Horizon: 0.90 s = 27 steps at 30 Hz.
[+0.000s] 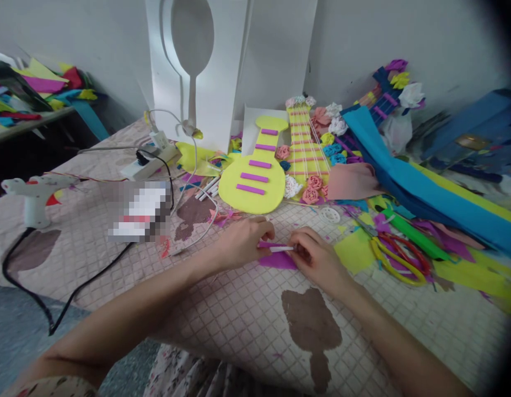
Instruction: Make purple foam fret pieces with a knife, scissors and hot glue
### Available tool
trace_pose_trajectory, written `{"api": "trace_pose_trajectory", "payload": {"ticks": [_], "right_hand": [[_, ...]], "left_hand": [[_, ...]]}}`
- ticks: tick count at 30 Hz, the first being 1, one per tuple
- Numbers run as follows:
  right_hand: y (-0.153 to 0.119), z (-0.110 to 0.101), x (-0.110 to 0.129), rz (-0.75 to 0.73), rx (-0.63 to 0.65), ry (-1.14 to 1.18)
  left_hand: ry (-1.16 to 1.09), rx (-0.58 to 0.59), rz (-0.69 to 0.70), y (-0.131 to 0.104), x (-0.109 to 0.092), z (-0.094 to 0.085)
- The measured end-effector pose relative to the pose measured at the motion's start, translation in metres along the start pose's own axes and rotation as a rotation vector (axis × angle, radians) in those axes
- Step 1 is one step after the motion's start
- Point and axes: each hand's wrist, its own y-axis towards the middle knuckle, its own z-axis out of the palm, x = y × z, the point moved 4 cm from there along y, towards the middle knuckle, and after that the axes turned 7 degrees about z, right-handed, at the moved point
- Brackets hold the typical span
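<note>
Between my two hands is a small white stick (282,248) with purple paper (280,261) along and below it. My left hand (247,240) pinches the left end, its fingers curled together. At the other end the fingers of my right hand (315,255) close on the stick and paper. Just beyond lies a yellow guitar-shaped cutout (255,199) with several purple bars (254,177) across its body and neck. A few loose white sticks (208,189) rest to its left.
A white glue gun (35,204) stands at left, its black cable trailing over the table edge. Near it are a power strip (150,162) and a blurred-out box (141,212). Scissors (398,259) and blue paper (429,182) lie right. A flower-decorated yellow guitar (299,140) leans behind.
</note>
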Motion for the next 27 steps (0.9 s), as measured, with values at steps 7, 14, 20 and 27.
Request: {"api": "trace_pose_trajectory", "payload": {"ticks": [7, 14, 20, 27], "right_hand": [[0.0, -0.005, -0.003, 0.037, -0.035, -0.01], [0.002, -0.002, -0.005, 0.047, 0.031, -0.069], [0.004, 0.003, -0.004, 0.021, 0.05, -0.15], [0.01, 0.006, -0.007, 0.013, 0.008, -0.21]], "left_hand": [[-0.166, 0.011, -0.011, 0.001, 0.006, -0.006], [-0.096, 0.063, -0.03, -0.001, 0.007, -0.004], [-0.003, 0.107, -0.022, -0.001, -0.002, 0.001], [0.051, 0.109, -0.023, -0.002, -0.001, 0.006]]}}
